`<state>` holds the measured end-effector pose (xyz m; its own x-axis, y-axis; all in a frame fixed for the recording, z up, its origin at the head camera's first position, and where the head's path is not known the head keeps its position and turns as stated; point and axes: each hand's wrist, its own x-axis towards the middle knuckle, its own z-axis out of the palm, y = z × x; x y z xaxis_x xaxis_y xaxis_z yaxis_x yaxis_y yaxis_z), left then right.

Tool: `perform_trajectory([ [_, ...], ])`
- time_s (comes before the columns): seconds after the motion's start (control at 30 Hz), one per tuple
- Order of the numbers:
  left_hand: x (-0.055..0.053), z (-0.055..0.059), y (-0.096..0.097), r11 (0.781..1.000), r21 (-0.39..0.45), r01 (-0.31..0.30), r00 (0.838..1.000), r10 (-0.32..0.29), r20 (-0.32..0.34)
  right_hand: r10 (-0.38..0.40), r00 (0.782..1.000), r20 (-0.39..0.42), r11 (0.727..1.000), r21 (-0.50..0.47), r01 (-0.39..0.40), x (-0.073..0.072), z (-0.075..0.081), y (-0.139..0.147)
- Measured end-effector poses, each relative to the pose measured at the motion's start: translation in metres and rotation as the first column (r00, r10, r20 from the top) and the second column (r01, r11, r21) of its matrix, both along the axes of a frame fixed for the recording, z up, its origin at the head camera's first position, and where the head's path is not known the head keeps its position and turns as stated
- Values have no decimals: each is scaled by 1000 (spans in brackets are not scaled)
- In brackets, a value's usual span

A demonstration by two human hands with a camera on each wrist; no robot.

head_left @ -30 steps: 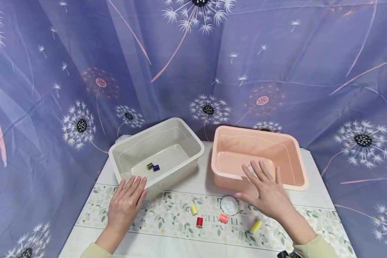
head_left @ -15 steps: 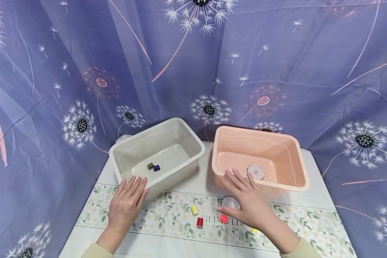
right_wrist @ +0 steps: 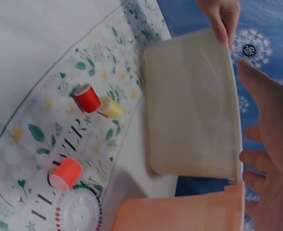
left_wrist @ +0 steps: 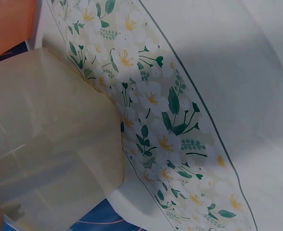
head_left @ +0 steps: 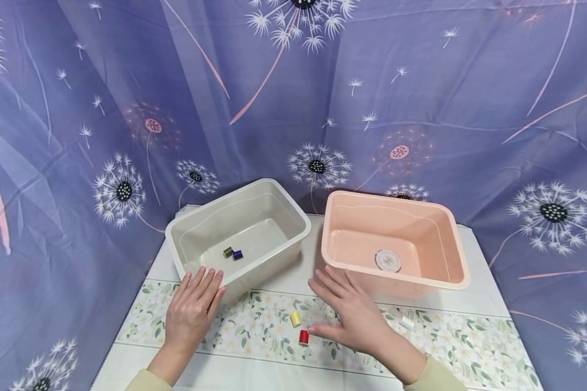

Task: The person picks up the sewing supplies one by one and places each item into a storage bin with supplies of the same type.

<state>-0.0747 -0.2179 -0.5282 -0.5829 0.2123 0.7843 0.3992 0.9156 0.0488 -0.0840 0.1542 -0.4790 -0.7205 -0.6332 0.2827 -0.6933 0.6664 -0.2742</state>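
Observation:
My left hand (head_left: 192, 309) rests with straight fingers on the near rim of a grey bin (head_left: 269, 260). Two thread spools lie inside that bin, a green spool (head_left: 228, 252) and a dark blue spool (head_left: 237, 254). With fingers spread and nothing held, my right hand (head_left: 354, 317) hovers over the table in front of the pink bin (head_left: 396, 277). Near its thumb are a red spool (head_left: 304, 337) and a yellow spool (head_left: 295, 319). The right wrist view also shows a coral spool (right_wrist: 65, 173) and a pin wheel (right_wrist: 79, 211), mostly hidden by the hand in the head view.
Another pin wheel (head_left: 388, 260) lies on the pink bin's floor. A white spool (head_left: 407, 322) lies right of my right wrist. Both bins stand at the back of the table, before a purple dandelion curtain (head_left: 254, 108). A flowered strip (head_left: 469, 336) crosses the tablecloth.
My right hand has moved left and toward me, from over the pink bin's rim to above the table near the red spool. The pin wheel in the bin and the white spool are uncovered.

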Motion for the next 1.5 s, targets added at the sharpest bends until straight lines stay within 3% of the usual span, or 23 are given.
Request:
perform_trajectory([
  [0.5,0,-3,-2,1000,12,0,1000,0,-15,117,993,-7,992,53,-116,-12,-32,-15],
  [0.77,3,-4,-2,1000,-7,-12,1000,12,10,119,990,73,983,131,-128,-19,-40,-22],
  [0.93,3,-4,-3,1000,-2,-13,1000,13,8,118,990,78,978,163,-130,-21,-46,-25],
  [1.27,-1,-5,-2,1000,13,-6,1000,7,-15,108,985,138,978,163,-130,-25,-61,-31],
  [1.5,0,-3,-1,1000,-14,-21,1000,21,14,128,978,164,975,160,-155,-29,-75,-34],
])
